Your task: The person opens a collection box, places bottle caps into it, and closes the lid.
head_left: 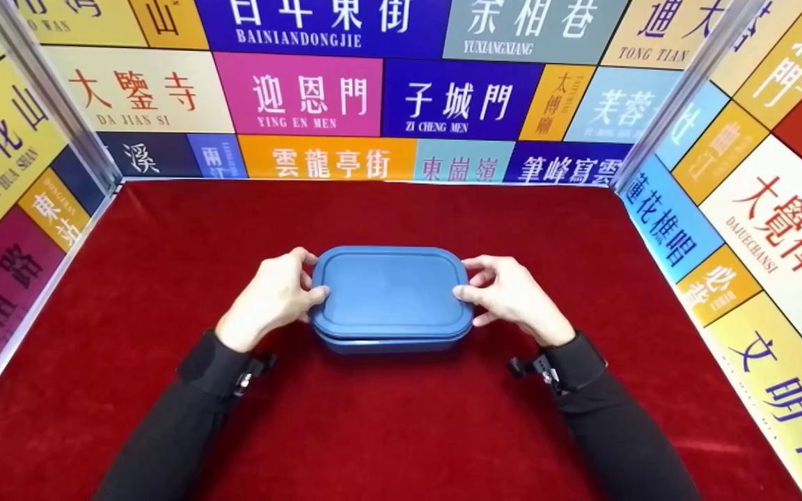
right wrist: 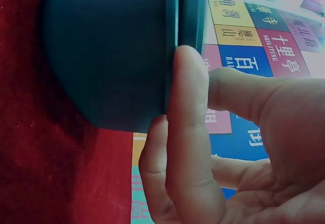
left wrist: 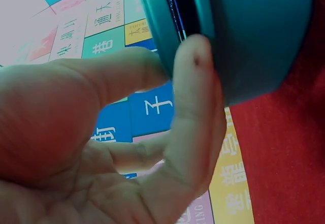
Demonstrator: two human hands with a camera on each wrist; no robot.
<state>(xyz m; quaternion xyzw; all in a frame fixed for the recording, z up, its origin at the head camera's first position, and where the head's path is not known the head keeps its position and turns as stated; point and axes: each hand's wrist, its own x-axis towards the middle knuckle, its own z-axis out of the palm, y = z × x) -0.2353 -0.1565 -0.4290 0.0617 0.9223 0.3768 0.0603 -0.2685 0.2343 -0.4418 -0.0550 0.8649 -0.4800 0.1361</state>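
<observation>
A blue lunch box [head_left: 394, 346] sits on the red cloth, its rounded rectangular lid [head_left: 390, 289] lying on top. Along the front a dark gap shows between lid and box; the left wrist view also shows a gap between the lid [left wrist: 153, 21] and the box wall [left wrist: 259, 41]. My left hand [head_left: 272, 296] pinches the lid's left end, thumb on top and fingers at the side. At the opposite end my right hand [head_left: 512, 296] pinches the lid likewise. In the right wrist view, a fingertip touches the seam between the box [right wrist: 106, 51] and lid.
Red cloth [head_left: 387, 431] covers the table around the box. Colourful panels with printed signs [head_left: 296, 97] stand along the back and both sides, joined by metal posts [head_left: 686, 90] at the corners.
</observation>
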